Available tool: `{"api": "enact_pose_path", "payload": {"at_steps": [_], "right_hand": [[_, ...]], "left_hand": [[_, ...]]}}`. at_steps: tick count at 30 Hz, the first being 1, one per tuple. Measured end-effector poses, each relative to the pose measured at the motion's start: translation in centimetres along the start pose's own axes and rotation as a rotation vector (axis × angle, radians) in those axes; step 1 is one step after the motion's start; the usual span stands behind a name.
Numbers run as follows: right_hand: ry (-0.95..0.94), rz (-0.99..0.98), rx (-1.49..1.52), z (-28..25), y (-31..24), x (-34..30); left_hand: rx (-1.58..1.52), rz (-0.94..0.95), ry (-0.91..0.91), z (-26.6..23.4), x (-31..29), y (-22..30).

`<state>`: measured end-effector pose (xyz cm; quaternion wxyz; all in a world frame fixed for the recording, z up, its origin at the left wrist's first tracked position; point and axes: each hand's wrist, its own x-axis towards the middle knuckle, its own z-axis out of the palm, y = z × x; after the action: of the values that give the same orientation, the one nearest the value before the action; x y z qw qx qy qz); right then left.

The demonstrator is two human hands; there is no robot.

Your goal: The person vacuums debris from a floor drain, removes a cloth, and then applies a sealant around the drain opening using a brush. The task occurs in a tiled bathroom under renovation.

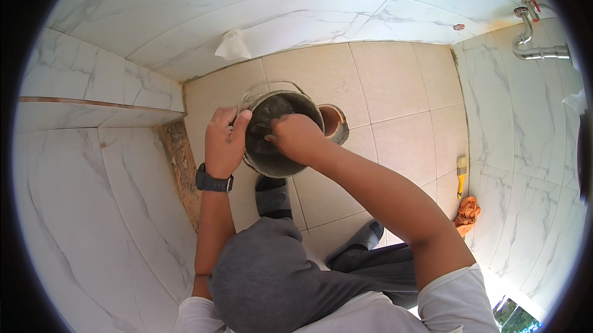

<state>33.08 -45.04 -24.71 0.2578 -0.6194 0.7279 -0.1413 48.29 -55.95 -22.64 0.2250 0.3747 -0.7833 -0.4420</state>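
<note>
A dark round bucket (269,159) with a thin wire handle (272,83) stands on the beige tiled floor in front of me, its inside grey and smeared. My left hand (225,143), with a black watch on the wrist, grips the bucket's left rim, thumb over the edge. Inside the bucket's mouth is my right hand (293,137), its fingers closed near the middle. What those fingers hold, if anything, is hidden by the hand and the dark interior. Just right of the bucket, partly behind it, stands a smaller round pot (332,120) with a reddish-brown inside.
A yellow-handled brush (461,176) and a crumpled orange cloth (467,214) lie along the right wall. White crumpled material (233,45) is at the far wall. A chrome pipe (537,53) juts from the right wall. Rough unfinished ground (177,163) borders the left wall. My slippered feet are close to the bucket.
</note>
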Motion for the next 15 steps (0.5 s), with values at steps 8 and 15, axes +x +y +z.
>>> {"api": "enact_pose_path", "payload": {"at_steps": [8,15], "right_hand": [[0.067,-0.127,-0.19,0.5,0.0,-0.1],[0.23,-0.187,-0.087,-3.7,1.5,-2.9]], "left_hand": [[0.026,0.074,-0.004,0.6,0.8,0.6],[0.029,0.02,-0.013,0.9,0.6,0.5]]}}
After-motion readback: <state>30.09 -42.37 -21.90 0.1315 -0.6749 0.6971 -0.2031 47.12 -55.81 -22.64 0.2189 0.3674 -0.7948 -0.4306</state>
